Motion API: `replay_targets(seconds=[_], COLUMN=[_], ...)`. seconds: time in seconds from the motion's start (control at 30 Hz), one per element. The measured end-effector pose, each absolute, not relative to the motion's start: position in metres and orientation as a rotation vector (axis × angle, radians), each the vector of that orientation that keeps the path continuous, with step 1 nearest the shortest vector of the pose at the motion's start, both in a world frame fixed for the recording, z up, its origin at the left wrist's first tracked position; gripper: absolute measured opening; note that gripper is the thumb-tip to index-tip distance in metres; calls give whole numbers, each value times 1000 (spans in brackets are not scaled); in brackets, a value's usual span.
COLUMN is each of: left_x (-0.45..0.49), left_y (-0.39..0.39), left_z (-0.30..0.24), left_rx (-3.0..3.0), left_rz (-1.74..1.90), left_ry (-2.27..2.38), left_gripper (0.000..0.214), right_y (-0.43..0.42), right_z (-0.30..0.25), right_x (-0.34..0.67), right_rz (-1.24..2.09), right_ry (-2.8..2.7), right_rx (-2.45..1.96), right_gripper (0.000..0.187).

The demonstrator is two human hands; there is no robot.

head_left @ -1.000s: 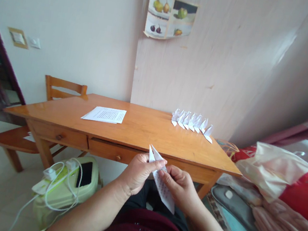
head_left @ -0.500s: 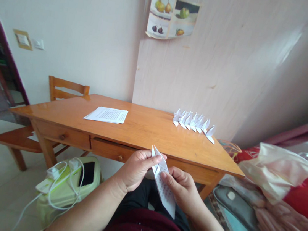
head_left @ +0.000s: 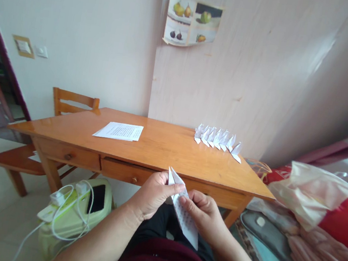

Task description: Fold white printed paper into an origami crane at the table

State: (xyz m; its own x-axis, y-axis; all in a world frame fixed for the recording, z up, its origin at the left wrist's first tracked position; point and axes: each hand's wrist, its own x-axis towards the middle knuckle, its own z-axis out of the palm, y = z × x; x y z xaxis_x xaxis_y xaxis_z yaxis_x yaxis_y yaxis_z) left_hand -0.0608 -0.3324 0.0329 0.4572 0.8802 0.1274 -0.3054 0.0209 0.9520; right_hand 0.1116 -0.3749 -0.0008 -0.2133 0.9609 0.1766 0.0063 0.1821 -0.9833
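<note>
Between my hands, above my lap and in front of the table edge, is a folded sheet of printed paper point(head_left: 188, 226). It is a long narrow shape with two sharp points at its upper end. My left hand point(head_left: 156, 193) is closed on the upper part, its thumb lying across the paper just below the points. With thumb on top and fingers behind, my right hand point(head_left: 202, 213) pinches the right edge around the middle. The fingers behind the paper are partly hidden. Several folded paper pieces point(head_left: 224, 140) stand in a row at the table's back right.
A stack of printed sheets point(head_left: 120, 131) lies on the wooden table point(head_left: 158, 145), left of centre. To my lower left, a pale green box point(head_left: 101, 220) carries a phone point(head_left: 96, 199) and white cables. Bags point(head_left: 312, 190) and cloth point(head_left: 328, 254) are piled on the right.
My left thumb has shifted slightly across the paper, and the two points lie closer together. Both hands keep hold of it. The view has tilted a little.
</note>
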Motion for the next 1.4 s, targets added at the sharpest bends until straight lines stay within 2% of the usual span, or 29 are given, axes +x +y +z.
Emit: replay_targets(seconds=[0.37,0.9,1.4], left_x=[-71,-67,-57], left_y=[-330,-330,-340], left_z=[39,38,34], left_rx=[1231,1215,1343], left_rz=[1006,1077,1079], left_ry=[530,654,668], left_gripper=[23,31,27], right_y=[-374,-374,-371], right_z=[-5,-3,7], right_x=[114,111,101], right_rz=[1252,1226,993], right_ry=[-1431,-1444,-1373], right_rx=[-969,-997,-977], right_gripper=[36,38,38])
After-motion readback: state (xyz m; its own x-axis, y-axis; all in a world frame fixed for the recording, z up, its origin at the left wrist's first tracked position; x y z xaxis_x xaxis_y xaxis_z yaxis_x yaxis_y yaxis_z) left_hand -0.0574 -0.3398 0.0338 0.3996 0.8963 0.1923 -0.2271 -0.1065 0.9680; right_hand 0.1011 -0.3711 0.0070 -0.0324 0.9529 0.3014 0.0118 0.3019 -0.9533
